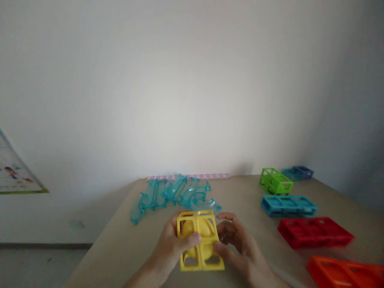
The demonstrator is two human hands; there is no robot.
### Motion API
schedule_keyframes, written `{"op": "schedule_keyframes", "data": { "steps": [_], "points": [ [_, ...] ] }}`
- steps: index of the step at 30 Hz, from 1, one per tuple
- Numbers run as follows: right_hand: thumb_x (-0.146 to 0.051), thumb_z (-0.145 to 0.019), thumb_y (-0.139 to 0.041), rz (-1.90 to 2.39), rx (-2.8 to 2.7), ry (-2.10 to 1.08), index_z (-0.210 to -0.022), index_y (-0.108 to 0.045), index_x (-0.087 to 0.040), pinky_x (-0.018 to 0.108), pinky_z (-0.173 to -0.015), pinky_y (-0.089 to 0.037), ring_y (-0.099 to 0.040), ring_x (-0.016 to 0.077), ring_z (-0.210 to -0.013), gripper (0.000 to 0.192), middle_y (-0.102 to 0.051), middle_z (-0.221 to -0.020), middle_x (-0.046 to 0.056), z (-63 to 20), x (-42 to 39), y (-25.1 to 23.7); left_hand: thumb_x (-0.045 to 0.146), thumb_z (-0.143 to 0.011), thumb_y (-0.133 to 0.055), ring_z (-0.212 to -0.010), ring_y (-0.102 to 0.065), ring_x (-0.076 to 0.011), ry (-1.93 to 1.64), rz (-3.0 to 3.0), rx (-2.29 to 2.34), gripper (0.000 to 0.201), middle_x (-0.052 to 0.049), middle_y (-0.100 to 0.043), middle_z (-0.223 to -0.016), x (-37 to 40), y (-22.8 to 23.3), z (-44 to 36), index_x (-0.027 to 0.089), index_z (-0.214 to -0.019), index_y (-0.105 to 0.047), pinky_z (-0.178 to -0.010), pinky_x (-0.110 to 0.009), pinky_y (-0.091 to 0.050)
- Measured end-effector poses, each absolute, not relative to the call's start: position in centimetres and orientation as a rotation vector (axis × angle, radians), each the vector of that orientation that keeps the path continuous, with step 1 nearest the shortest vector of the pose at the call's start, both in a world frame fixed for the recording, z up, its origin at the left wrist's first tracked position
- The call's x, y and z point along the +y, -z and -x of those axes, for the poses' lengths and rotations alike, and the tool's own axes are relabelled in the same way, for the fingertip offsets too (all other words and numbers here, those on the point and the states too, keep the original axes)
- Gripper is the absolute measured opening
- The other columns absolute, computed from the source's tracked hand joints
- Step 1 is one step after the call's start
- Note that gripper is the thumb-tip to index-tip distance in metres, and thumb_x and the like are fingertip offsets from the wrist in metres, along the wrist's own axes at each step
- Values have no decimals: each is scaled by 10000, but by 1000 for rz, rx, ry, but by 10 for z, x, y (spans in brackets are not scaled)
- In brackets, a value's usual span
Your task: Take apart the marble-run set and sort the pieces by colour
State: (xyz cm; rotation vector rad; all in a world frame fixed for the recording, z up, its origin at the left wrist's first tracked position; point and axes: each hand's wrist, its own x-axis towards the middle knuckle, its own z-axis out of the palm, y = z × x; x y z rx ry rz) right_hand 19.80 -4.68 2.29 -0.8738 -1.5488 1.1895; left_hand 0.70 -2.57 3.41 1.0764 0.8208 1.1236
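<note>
Low in the middle of the head view is a yellow open-frame plastic block piece [201, 241], with square windows and rounded inner surfaces. My left hand [171, 245] grips its left side, the thumb lying across the front. At the right side my right hand [240, 250] has its thumb on the edge and its fingers curled, the index finger held off the block. Parts of the fingers are hidden behind the yellow piece. Just beyond lie several clear blue curved track pieces [177, 190] in a loose pile.
Down the right side of the table [120, 244] stand green frame blocks [274, 182], a blue row [288, 206], a red row [315, 233] and an orange row [348, 273]. A dark blue block [303, 172] sits at the far right. A purple patterned strip [210, 176] runs along the wall.
</note>
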Motion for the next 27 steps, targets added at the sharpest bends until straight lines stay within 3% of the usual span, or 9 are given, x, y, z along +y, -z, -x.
{"op": "schedule_keyframes", "data": {
  "steps": [4,9,14,18,22,24,27],
  "points": [
    [-360,-898,-550,874,-1599,-1122,-1257,-338,-245,371,-764,-467,-577,196,-837,432,-594,-958,45,-203,-47,-22,310,-646,-777,-754,-614,-164,-1135,-1242,811,504,-27,-649,-875,-26,-33,-1,174,-1056,-516,-659,-258,-510],
    [-222,-861,-588,955,-1827,-915,-1402,-277,-291,432,-954,-412,-540,239,-1099,628,-554,-1247,89,-212,-42,-18,246,-651,-782,-954,-607,-213,-1128,-1520,860,634,-62,-618,-1081,-24,-27,8,230,-1190,-449,-803,-279,-497],
    [-150,-817,-595,1077,-1865,-930,-1377,-345,-283,455,-939,-431,-549,255,-1096,627,-582,-1217,85,-212,-36,-12,172,-685,-737,-956,-604,-212,-1046,-1726,975,734,-57,-600,-1103,-18,-19,14,287,-1316,-379,-833,-304,-487],
    [-121,-809,-578,1064,-1900,-831,-1439,-204,-337,471,-978,-412,-515,247,-1142,764,-512,-1293,72,-211,-40,-11,151,-701,-711,-1100,-528,-240,-1042,-2045,942,471,-66,-553,-1166,-15,-23,18,277,-1134,-572,-958,-340,-408],
    [-142,-818,-575,962,-1869,-613,-1473,-19,-348,470,-1006,-402,-394,266,-1271,883,-333,-1442,94,-213,-47,-17,149,-699,-711,-1166,-479,-246,-1032,-2134,891,458,-73,-517,-1199,-14,-28,20,278,-1119,-581,-1009,-359,-364],
    [-151,-826,-575,939,-1918,-595,-1475,-111,-343,467,-1027,-391,-374,276,-1295,820,-288,-1469,96,-214,-48,-23,142,-701,-706,-1179,-471,-246,-1035,-2134,893,455,-76,-507,-1211,-14,-29,20,275,-1116,-577,-1017,-364,-359],
    [-138,-844,-555,924,-2056,-672,-1366,-429,-325,437,-1024,-410,-428,272,-1269,569,-383,-1411,90,-214,-47,-31,152,-712,-700,-1186,-470,-248,-1046,-2130,907,424,-81,-500,-1225,-14,-28,20,269,-1102,-582,-1020,-373,-361]
  ]
}}
